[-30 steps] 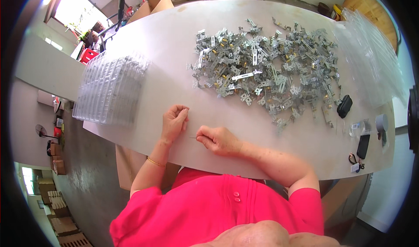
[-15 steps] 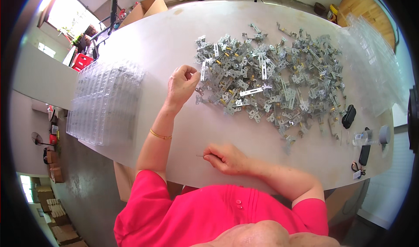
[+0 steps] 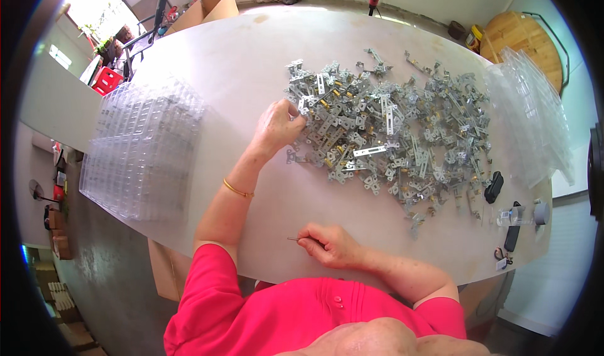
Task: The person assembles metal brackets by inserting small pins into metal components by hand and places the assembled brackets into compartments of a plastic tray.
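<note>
A broad heap of small metal brackets (image 3: 402, 123), silvery with some brass-coloured bits, spreads over the table. At its left edge is my left hand (image 3: 277, 126), its fingers curled and pinched together against the brackets. Whatever lies between those fingertips is hidden. Close to the table's near edge, my right hand (image 3: 332, 246) is closed around a thin metal rod (image 3: 292, 238), whose tip sticks out to the left past the thumb. The rest of the rod is covered by the fingers.
Clear plastic trays (image 3: 135, 161) are stacked on the table's left. More clear plastic sheets or trays (image 3: 535, 117) lean at the right, near a black case (image 3: 494, 187), a tape roll (image 3: 541, 214) and keys (image 3: 502, 257). An open cardboard box (image 3: 207, 11) stands beyond the far left edge.
The whole view has shifted a little. My left hand has moved slightly right, further in against the heap's edge. My right hand keeps its hold on the rod.
</note>
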The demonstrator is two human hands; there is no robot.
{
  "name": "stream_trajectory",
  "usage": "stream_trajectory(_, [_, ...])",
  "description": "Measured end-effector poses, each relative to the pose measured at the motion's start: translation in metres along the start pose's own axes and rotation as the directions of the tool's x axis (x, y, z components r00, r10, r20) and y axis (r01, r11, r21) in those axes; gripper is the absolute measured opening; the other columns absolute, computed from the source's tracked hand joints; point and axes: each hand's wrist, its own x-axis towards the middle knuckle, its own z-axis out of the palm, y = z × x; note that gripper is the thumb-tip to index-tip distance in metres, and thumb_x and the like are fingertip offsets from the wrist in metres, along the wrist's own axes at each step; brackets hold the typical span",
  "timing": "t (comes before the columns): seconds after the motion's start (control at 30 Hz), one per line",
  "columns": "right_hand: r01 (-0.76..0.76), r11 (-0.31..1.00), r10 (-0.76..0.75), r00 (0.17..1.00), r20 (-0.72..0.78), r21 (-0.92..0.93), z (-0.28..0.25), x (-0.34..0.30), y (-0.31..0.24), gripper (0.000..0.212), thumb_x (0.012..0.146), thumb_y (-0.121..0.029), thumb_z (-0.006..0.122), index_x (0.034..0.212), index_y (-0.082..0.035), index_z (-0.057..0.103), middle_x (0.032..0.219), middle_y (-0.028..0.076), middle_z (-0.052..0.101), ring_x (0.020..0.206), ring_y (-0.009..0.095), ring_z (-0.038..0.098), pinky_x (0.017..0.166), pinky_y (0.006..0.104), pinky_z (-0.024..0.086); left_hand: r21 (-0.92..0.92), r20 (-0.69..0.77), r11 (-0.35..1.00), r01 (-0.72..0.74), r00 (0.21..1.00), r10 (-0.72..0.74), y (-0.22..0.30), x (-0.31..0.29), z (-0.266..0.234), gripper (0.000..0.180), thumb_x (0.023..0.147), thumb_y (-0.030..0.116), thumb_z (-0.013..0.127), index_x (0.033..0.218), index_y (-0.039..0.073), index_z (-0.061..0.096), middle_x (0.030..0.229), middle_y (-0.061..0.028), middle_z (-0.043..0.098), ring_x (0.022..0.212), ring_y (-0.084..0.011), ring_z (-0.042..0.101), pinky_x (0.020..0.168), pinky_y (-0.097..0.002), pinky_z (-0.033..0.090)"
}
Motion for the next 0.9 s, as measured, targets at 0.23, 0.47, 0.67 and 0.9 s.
stream_trajectory(0.23, [0.026,1.0,-0.026,0.999,-0.025,0.015,0.001,-0.001,0.003,0.01,0.095,-0.014,0.066,0.101,-0.007,0.063,0.073,0.014,0.064,0.063,0.029,0.065,0.057,0.0378,0.049,-0.088,0.098,0.99,0.108,0.99,-0.099,0.013,0.006,-0.003,0.022,0.078,0.018,0.065,0.083,-0.004,0.068,0.073,-0.0179,0.068,0.069,-0.0285,0.068,0.069,-0.0386,0.054])
stream_trajectory(0.47, [0.013,1.0,-0.013,1.0,-0.005,0.0,-0.001,0.0,0.0,0.01,0.094,-0.015,0.066,0.101,-0.007,0.063,0.073,0.014,0.065,0.064,0.032,0.065,0.058,0.0396,0.05,-0.135,0.076,0.981,0.138,0.989,-0.129,0.012,0.001,-0.005,0.019,0.079,0.016,0.066,0.083,-0.002,0.069,0.072,-0.0144,0.069,0.067,-0.0234,0.067,0.067,-0.0357,0.054])
stream_trajectory(0.67, [0.023,1.0,-0.023,1.0,-0.016,-0.003,0.001,-0.001,0.001,0.01,0.094,-0.015,0.066,0.101,-0.008,0.063,0.074,0.014,0.066,0.065,0.032,0.066,0.058,0.0397,0.05,-0.236,0.101,0.959,0.159,0.985,-0.139,0.001,0.0,-0.008,0.024,0.082,0.019,0.069,0.081,-0.005,0.068,0.071,-0.0066,0.068,0.064,-0.0128,0.062,0.06,-0.03,0.051])
stream_trajectory(0.9, [0.002,1.0,-0.002,1.0,-0.009,0.007,0.001,-0.001,0.0,0.01,0.094,-0.014,0.066,0.101,-0.008,0.064,0.074,0.014,0.066,0.065,0.032,0.066,0.059,0.0395,0.05,-0.21,0.054,0.965,0.158,0.987,-0.149,-0.01,-0.002,-0.015,0.025,0.085,0.022,0.071,0.084,-0.003,0.067,0.068,-0.0035,0.064,0.059,-0.0069,0.057,0.055,-0.0241,0.048])
